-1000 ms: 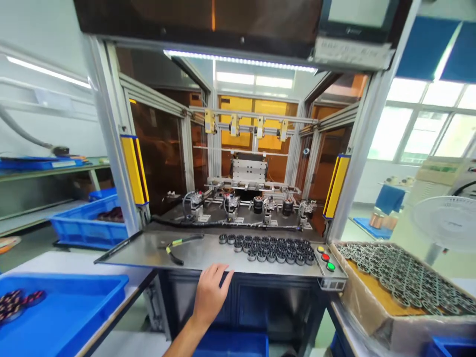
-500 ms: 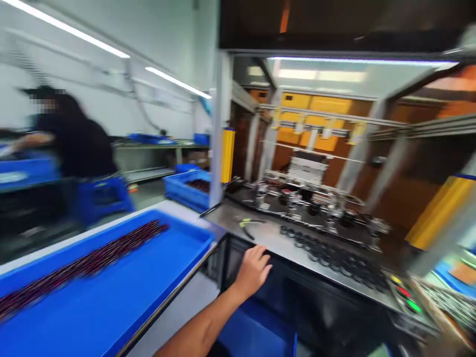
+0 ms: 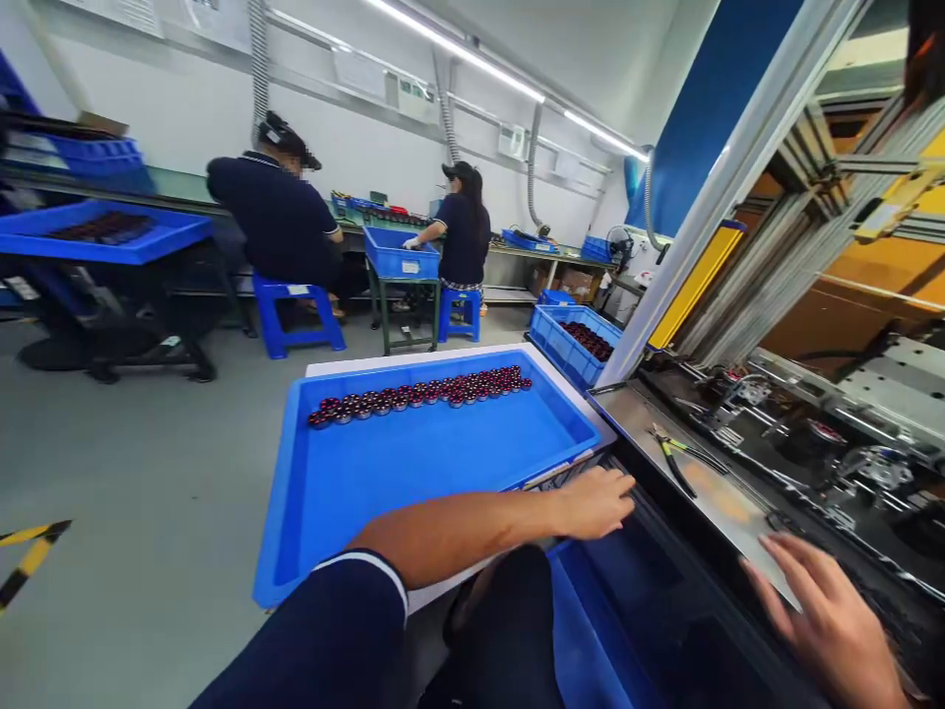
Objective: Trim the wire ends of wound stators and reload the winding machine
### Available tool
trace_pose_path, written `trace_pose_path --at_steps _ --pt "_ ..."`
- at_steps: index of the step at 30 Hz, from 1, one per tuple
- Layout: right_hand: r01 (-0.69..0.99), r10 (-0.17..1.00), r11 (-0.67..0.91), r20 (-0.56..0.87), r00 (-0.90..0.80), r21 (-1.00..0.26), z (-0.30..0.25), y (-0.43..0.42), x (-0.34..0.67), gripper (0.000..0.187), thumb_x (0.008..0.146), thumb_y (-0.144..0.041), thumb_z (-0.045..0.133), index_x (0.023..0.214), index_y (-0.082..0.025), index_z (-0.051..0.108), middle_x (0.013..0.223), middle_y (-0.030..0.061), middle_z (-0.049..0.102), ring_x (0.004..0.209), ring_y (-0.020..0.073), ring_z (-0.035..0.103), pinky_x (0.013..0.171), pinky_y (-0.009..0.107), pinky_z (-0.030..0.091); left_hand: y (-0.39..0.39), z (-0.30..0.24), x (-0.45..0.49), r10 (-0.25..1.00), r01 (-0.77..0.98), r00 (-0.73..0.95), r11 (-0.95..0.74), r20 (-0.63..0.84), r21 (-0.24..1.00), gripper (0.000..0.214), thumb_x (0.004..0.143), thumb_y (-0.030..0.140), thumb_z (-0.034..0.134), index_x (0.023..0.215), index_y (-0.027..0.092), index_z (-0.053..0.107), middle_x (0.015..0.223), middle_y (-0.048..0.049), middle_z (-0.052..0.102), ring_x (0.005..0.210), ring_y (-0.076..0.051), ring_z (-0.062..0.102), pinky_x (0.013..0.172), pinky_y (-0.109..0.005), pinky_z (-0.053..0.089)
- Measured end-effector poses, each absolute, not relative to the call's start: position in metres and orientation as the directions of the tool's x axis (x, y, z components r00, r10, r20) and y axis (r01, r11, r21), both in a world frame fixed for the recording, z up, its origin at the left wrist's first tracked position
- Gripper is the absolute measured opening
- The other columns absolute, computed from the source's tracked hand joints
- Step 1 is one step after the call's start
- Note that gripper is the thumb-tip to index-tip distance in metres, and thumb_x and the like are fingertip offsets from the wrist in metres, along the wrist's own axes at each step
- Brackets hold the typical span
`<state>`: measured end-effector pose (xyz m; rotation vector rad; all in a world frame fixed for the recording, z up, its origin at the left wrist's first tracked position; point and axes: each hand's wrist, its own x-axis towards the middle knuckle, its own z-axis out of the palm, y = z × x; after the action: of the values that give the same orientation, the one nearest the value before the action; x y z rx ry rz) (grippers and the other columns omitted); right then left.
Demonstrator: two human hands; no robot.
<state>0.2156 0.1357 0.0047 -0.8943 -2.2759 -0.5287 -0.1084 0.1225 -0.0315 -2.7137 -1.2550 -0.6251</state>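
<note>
My left hand [image 3: 595, 499] rests with fingers stretched out on the front edge of the steel shelf [image 3: 713, 489] of the machine, next to a corner of a large blue tray [image 3: 413, 463]. A row of several dark red wound parts [image 3: 420, 391] lies along the tray's far side. My right hand [image 3: 831, 611] lies flat and open on the shelf's front edge at the lower right, holding nothing. A pair of pliers [image 3: 675, 455] with yellow-green handles lies on the shelf between the two hands.
The machine's fixtures [image 3: 849, 433] and a yellow light curtain [image 3: 690, 286] stand at the right. A blue crate of parts [image 3: 580, 342] sits beyond the tray. Two seated people [image 3: 281, 222] work at benches at the back left. Another blue bin [image 3: 583, 630] sits under the shelf.
The view has swung far to the left, from the machine front to the blue tray and the room. My left hand stays on the shelf edge; my right hand has come into view.
</note>
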Motion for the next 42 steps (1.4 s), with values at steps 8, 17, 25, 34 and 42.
trace_pose_path --at_steps 8,17,25,34,42 --pt "0.688 0.495 0.722 0.635 -0.593 0.079 -0.005 0.265 0.166 0.059 0.091 -0.066 0.042 0.106 -0.015 0.069 0.114 0.0196 0.067 0.106 0.0340 0.066 0.099 0.051 0.053 0.107 -0.071 -0.265 0.974 0.945 0.092 -0.152 0.209 0.290 0.038 0.096 0.035 0.057 0.130 0.018 0.057 0.136 -0.0124 0.058 0.120 -0.027 0.059 0.101 -0.052 0.050" --pt "0.760 0.671 0.648 0.435 -0.600 0.048 -0.040 0.277 0.178 0.070 0.092 -0.065 0.041 0.135 -0.012 0.056 0.141 0.0218 0.057 0.133 0.0367 0.053 0.106 0.056 0.047 0.163 -0.106 -0.307 0.995 0.953 -0.059 0.033 0.077 0.300 0.048 0.093 0.039 0.061 0.136 0.020 0.053 0.147 -0.0126 0.048 0.132 -0.032 0.050 0.109 -0.059 0.041" --pt "0.756 0.677 0.654 0.478 -0.560 -0.041 -0.031 0.269 0.171 0.063 0.094 -0.059 0.041 0.136 -0.013 0.054 0.147 0.0188 0.052 0.137 0.0336 0.049 0.112 0.053 0.043 0.188 -0.120 -0.310 0.976 0.943 -0.167 0.118 0.137 0.312 0.048 0.094 0.040 0.060 0.137 0.019 0.052 0.148 -0.0129 0.048 0.133 -0.032 0.049 0.109 -0.059 0.041" --pt "0.776 0.712 0.631 0.407 -0.572 -0.012 -0.025 0.264 0.147 0.063 0.091 -0.061 0.047 0.138 -0.019 0.051 0.140 0.0177 0.056 0.128 0.0368 0.055 0.106 0.060 0.044 0.253 -0.135 -0.292 0.978 0.945 -0.132 0.074 0.164 0.319 0.057 0.094 0.051 0.053 0.140 0.017 0.051 0.157 -0.0176 0.041 0.146 -0.032 0.038 0.120 -0.054 0.029" --pt "0.780 0.759 0.588 0.478 -0.442 -0.212 -0.035 0.241 0.139 0.061 0.089 -0.043 0.059 0.144 -0.023 0.042 0.145 0.0177 0.049 0.127 0.0381 0.056 0.099 0.055 0.053 0.262 -0.125 -0.287 0.959 0.938 -0.199 0.127 0.202 0.323 0.055 0.089 0.049 0.040 0.129 0.015 0.057 0.147 -0.0210 0.053 0.138 -0.038 0.049 0.113 -0.060 0.037"
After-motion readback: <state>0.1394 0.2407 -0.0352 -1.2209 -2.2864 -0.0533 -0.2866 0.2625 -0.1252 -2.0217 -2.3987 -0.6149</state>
